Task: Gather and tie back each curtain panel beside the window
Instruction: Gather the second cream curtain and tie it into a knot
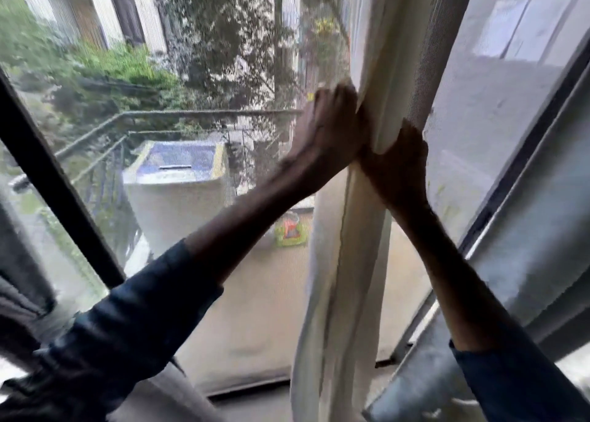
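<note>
We've got both hands on the cream curtain panel [360,230], hanging vertical: left hand [329,124] pressing its left side, right hand [399,163] wrapped around it just below.

Domestic interior, upper-storey room of a home, viewed at a window. A cream fabric curtain panel [360,230] hangs at 1 o'clock before a large dark-framed glazed window [48,179] covered by fine mesh. Beyond the glass, at 10 o'clock, a grey metal balcony railing [178,113] encloses a white top-loading washing machine with a blue lid [178,191]. Green leafy trees [207,38] and a pale neighbouring residential building [83,9] occupy 11 to 12 o'clock.
</note>
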